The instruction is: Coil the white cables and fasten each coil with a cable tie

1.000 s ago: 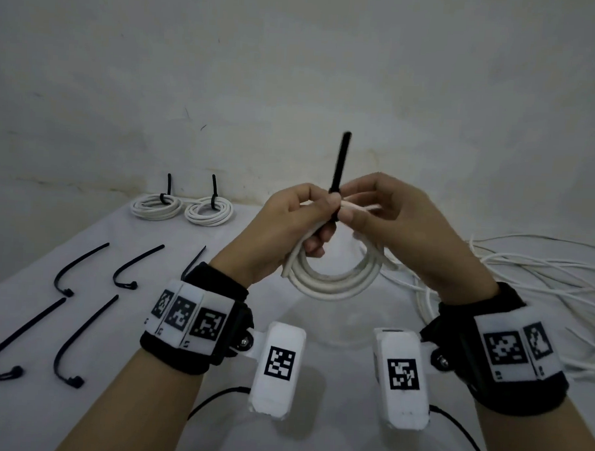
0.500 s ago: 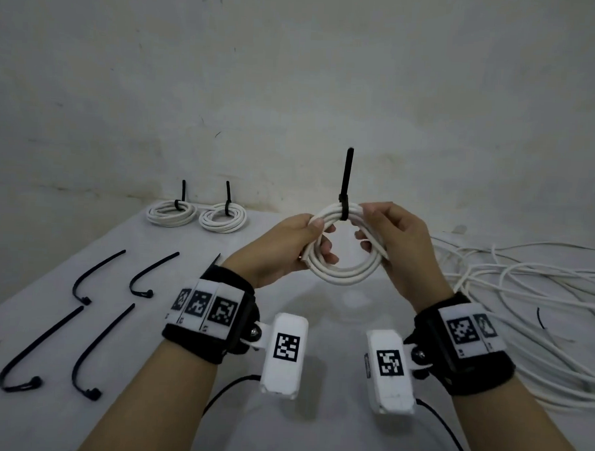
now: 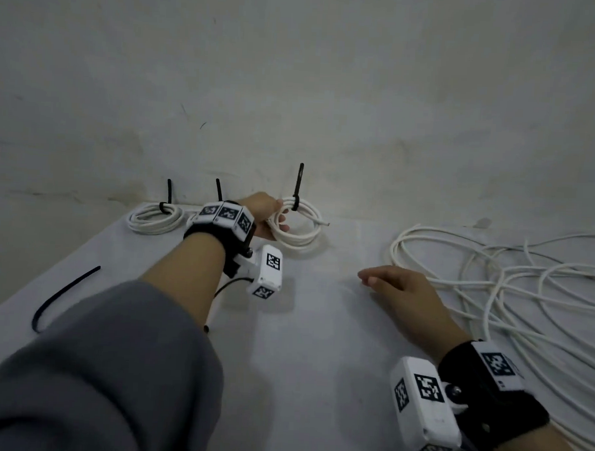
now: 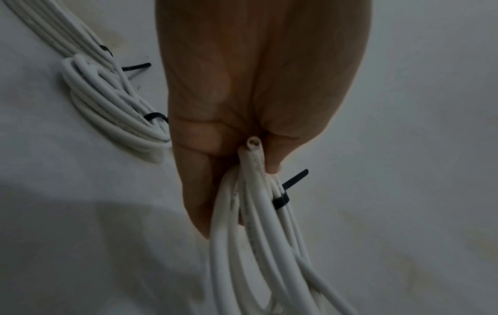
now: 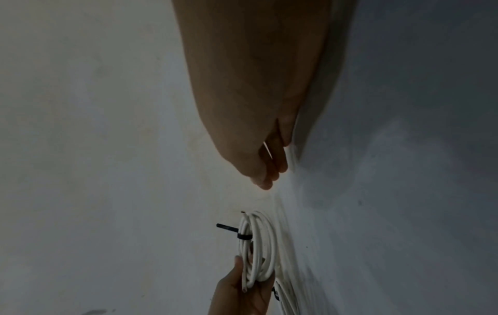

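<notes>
My left hand (image 3: 276, 221) reaches to the far side of the table (image 3: 319, 328) and grips a white cable coil (image 3: 302, 237) by its left side. A black cable tie (image 3: 296, 194) binds the coil at the top, its tail pointing up. The left wrist view shows thumb and fingers curled round the coil's strands (image 4: 256, 245) just before the tie (image 4: 281, 199). My right hand (image 3: 368, 279) hovers low over the table's middle, fingers relaxed (image 5: 265, 177), holding nothing. The held coil (image 5: 258, 245) lies beyond it.
A tied coil (image 3: 155, 216) lies at the far left, and a second is mostly hidden behind my left wrist, its tie tail (image 3: 218, 189) showing. Loose white cables (image 3: 498, 288) sprawl over the right side. A loose black tie (image 3: 64, 292) lies at the left edge.
My right hand has let go of the coil and dropped toward the table. My left hand alone has carried the tied coil forward and left, toward the two finished coils.
</notes>
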Demonstrator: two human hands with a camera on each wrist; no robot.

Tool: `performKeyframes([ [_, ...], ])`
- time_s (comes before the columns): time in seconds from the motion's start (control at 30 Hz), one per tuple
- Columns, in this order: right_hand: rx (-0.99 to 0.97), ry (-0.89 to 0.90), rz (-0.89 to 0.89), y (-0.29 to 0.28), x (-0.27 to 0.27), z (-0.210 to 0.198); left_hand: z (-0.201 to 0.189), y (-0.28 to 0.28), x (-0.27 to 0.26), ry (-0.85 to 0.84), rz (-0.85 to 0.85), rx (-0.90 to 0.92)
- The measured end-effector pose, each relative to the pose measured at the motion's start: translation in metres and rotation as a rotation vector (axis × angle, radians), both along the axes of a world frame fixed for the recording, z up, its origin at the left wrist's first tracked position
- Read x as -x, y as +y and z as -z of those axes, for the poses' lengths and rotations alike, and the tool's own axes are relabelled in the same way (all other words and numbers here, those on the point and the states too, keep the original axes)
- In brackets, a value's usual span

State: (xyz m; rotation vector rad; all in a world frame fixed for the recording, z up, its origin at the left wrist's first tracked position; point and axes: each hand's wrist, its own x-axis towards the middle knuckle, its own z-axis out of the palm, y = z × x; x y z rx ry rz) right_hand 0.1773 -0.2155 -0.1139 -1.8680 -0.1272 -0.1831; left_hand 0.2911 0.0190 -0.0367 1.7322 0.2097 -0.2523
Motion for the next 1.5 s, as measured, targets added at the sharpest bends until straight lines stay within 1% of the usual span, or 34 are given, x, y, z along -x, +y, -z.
performKeyframes([
  [0.07,0.057,-0.009,-0.015,-0.001,-0.001,0.001,0.004,0.003,-0.015,0.053,-0.034,-0.006],
  [0.13,0.068,-0.008,-0.023,-0.002,-0.001,0.001,0.01,0.005,-0.029,0.093,-0.061,0.017],
  [0.2,0.071,-0.013,-0.028,-0.003,-0.002,0.002,0.017,0.009,-0.042,0.089,-0.066,-0.009],
  [0.3,0.085,-0.021,-0.022,-0.004,-0.004,0.003,0.03,0.014,-0.056,0.016,-0.039,-0.203],
  [0.37,0.087,-0.023,-0.021,-0.005,-0.004,0.004,0.035,0.016,-0.063,-0.044,-0.04,-0.263],
  [0.5,0.089,-0.015,-0.032,-0.005,-0.004,0.002,0.036,0.011,-0.065,-0.237,-0.038,-0.461],
  [0.57,0.086,-0.016,-0.033,-0.005,-0.004,0.002,0.036,0.01,-0.065,-0.291,-0.064,-0.561],
  [0.6,0.087,-0.015,-0.034,-0.005,-0.004,0.002,0.035,0.009,-0.065,-0.282,-0.05,-0.621],
  [0.63,0.09,-0.014,-0.035,-0.005,-0.004,0.002,0.033,0.009,-0.064,-0.239,0.007,-0.681],
  [0.7,0.086,-0.009,-0.036,-0.006,-0.004,0.003,0.028,0.006,-0.062,-0.124,0.17,-0.814],
  [0.73,0.084,-0.004,-0.034,-0.006,-0.004,0.004,0.027,0.004,-0.061,-0.104,0.232,-0.876],
  [0.8,0.088,-0.002,-0.031,-0.007,-0.004,0.003,0.031,0.003,-0.059,-0.121,0.295,-0.976],
  [0.9,0.097,-0.004,-0.036,-0.007,-0.003,0.004,0.037,0.007,-0.061,-0.169,0.3,-1.075],
  [1.0,0.092,-0.011,-0.033,-0.007,-0.004,0.004,0.034,0.007,-0.06,-0.154,0.316,-1.102],
  [1.1,0.074,-0.013,-0.019,-0.006,-0.005,0.004,0.028,0.007,-0.058,-0.133,0.309,-1.084],
  [1.2,0.0,0.014,0.014,-0.005,-0.006,0.0,0.02,0.003,-0.054,-0.187,0.279,-1.006],
  [1.23,0.008,0.014,0.037,-0.007,-0.006,-0.005,0.015,0.001,-0.05,-0.216,0.267,-0.985],
  [1.27,0.075,-0.008,0.076,-0.012,-0.005,-0.011,0.01,-0.003,-0.046,-0.264,0.244,-0.971],
  [1.37,0.386,-0.149,0.229,-0.034,-0.005,-0.03,-0.006,-0.016,-0.027,-0.491,0.122,-0.891],
  [1.4,0.453,-0.158,0.264,-0.043,-0.006,-0.034,-0.01,-0.021,-0.019,-0.56,0.104,-0.849],
  [1.43,0.537,-0.137,0.275,-0.054,-0.009,-0.036,-0.012,-0.027,-0.011,-0.62,0.107,-0.815],
  [1.5,0.744,0.002,0.238,-0.07,-0.016,-0.035,-0.014,-0.041,0.008,-0.708,0.177,-0.784],
])
